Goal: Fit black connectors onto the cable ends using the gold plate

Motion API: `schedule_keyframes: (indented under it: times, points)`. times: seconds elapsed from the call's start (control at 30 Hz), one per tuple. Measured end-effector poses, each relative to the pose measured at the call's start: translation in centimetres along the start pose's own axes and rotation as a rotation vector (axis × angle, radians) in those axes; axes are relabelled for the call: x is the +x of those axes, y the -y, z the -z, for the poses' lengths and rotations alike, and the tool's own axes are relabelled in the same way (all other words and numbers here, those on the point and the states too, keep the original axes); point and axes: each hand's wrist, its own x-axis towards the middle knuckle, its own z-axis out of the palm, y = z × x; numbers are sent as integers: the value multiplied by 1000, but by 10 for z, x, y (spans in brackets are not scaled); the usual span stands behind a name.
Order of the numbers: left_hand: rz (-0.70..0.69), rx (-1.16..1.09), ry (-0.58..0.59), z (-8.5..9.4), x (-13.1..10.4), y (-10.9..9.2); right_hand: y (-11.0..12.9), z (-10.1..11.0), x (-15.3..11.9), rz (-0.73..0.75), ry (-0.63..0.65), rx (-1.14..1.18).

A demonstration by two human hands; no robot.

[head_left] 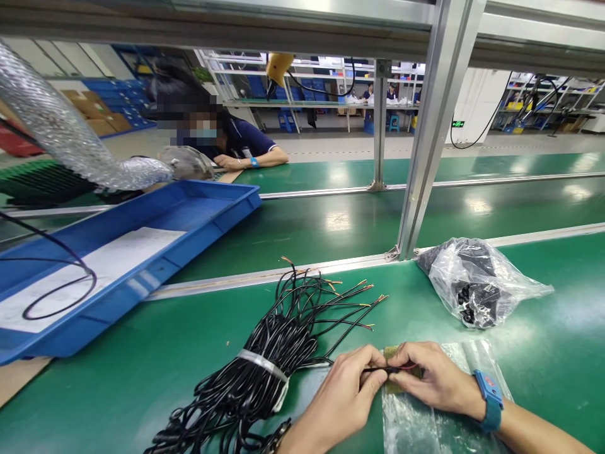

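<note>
Black wire point(378, 370), one strand, is pinched between my two hands: left hand point(345, 394) and right hand point(432, 376) both closed on it, low over the green counter point(118, 378). I count one tied bundle point(269, 353), one plastic bag point(472, 284), one blue tray point(189, 214).

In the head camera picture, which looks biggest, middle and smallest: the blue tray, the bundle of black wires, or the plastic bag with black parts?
1. blue tray
2. bundle of black wires, though it lies nearer the camera
3. plastic bag with black parts
</note>
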Motion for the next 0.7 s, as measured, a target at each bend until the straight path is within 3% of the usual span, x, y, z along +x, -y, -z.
schedule_keyframes:
  times: [0.33,0.7]
  points:
    - [-26,-10,-82,-13,0,7,-1,-4,-2,10,-9,3]
    - [21,31,-34,-14,-2,9,-8,-11,-4,61,7,-18]
